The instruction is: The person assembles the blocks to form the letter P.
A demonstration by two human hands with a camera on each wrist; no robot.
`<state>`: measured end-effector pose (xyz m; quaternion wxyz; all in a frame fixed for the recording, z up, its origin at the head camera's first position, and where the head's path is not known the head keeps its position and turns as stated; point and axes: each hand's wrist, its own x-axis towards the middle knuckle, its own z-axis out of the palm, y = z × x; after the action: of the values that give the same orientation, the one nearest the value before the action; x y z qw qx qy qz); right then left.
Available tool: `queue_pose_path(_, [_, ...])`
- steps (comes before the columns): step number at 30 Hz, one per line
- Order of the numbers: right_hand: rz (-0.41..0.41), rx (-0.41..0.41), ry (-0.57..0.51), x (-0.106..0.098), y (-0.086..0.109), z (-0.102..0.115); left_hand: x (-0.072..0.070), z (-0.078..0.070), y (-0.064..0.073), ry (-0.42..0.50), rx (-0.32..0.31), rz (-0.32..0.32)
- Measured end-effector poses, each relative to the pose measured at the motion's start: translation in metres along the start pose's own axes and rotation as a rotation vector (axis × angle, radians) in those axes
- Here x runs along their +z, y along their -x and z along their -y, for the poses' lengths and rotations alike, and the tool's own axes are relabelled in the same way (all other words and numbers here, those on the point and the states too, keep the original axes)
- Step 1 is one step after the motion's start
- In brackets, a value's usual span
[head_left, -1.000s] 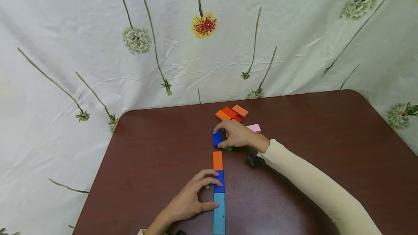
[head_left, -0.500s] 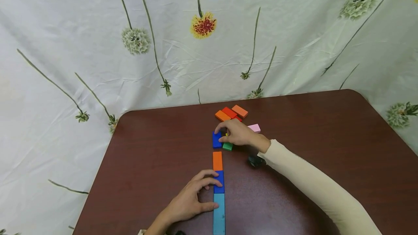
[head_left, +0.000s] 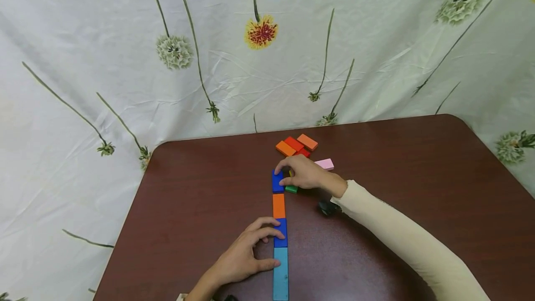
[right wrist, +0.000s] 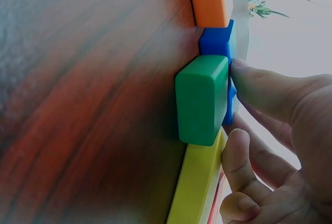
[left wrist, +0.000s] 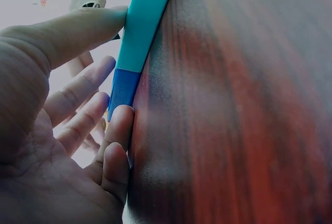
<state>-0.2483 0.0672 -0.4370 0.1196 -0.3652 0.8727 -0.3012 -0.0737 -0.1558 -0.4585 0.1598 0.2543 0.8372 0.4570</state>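
A row of rectangular blocks runs away from the person: teal point(head_left: 281, 282), blue point(head_left: 281, 243), then orange point(head_left: 278, 206). Beyond the orange block lies another blue block point(head_left: 276, 186), nearly end to end with it. My right hand point(head_left: 305, 173) pinches this far block between thumb and forefinger. My left hand point(head_left: 242, 253) rests beside the row, fingertips on the nearer blue block and thumb at the edge of the teal one. Under the right hand sit a green block point(right wrist: 199, 99) and a yellow block point(right wrist: 197, 187), partly hidden in the head view.
Behind the right hand lie orange point(head_left: 286, 148), red point(head_left: 294, 143) and coral point(head_left: 307, 142) blocks, with a pink block point(head_left: 325, 164) to their right. A small black object point(head_left: 327, 207) shows under the right wrist. A floral cloth point(head_left: 288, 78) hangs behind the brown table point(head_left: 200, 185).
My right hand has drawn the far blue block slightly toward the person, narrowing the gap to the orange block. The left hand has stayed in place.
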Motion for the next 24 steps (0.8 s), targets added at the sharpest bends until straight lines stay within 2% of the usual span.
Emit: queue_pose_path(24, [0.005, -0.027, 0.005, 0.0021, 0.0048, 0.0032, 0.0, -0.0006, 0.0002, -0.011, 0.003, -0.009])
